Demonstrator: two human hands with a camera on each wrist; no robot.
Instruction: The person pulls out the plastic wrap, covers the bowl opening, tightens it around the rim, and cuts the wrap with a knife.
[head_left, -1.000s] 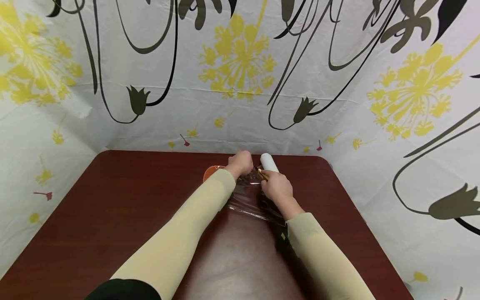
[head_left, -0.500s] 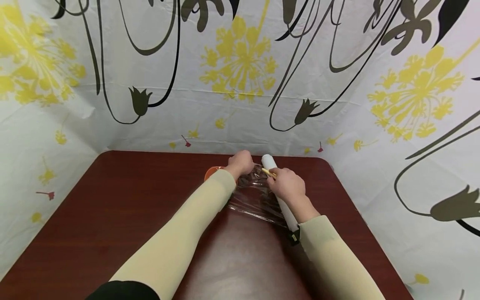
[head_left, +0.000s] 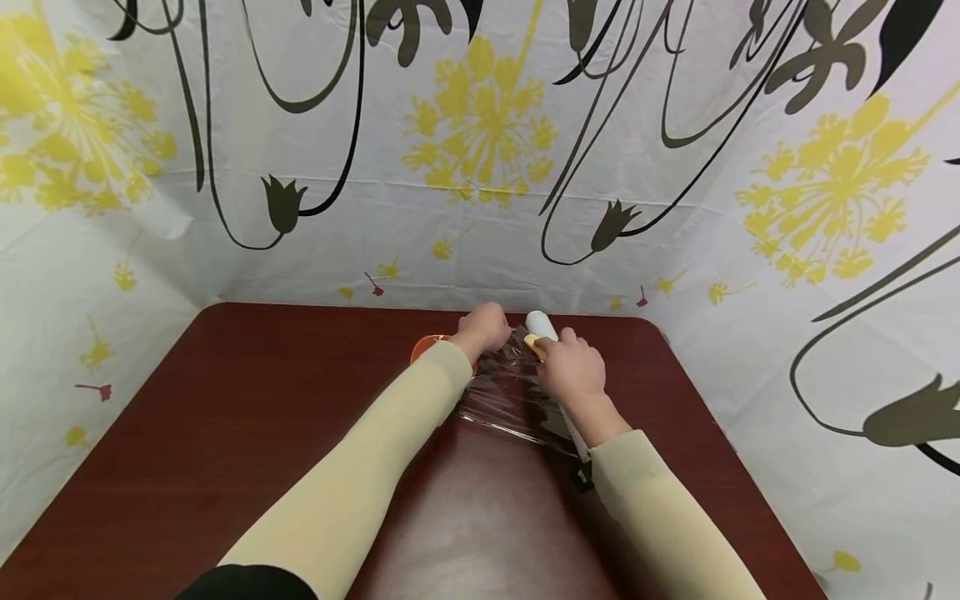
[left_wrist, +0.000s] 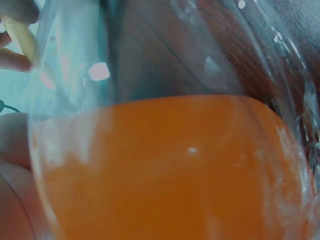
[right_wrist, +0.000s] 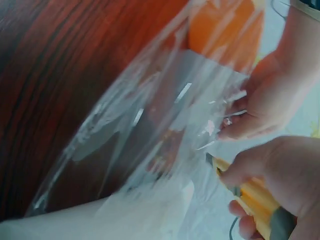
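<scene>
My left hand (head_left: 486, 327) pinches the far edge of a sheet of clear plastic wrap (right_wrist: 150, 115), close beside an orange bowl (left_wrist: 175, 165). The wrap stretches from a white roll (right_wrist: 100, 220) across to the bowl and covers part of it. In my right hand (head_left: 573, 367) is a yellow utility knife (right_wrist: 255, 200), its handle gripped by the fingers and thumb. The knife's blade tip lies at the wrap's far edge, between the roll and my left fingers; whether it touches the film I cannot tell. My left forearm hides much of the bowl in the head view.
A dark red-brown table (head_left: 262, 417) lies under everything. Behind it hangs a white cloth (head_left: 337, 250) with printed flowers. Near the roll's front end, by my right sleeve, sits a small black object (head_left: 581, 477), partly hidden.
My right hand with the utility knife first moved right and slightly nearer, away from the left hand, then shifted a little back left. My left hand has stayed in place on the wrap.
</scene>
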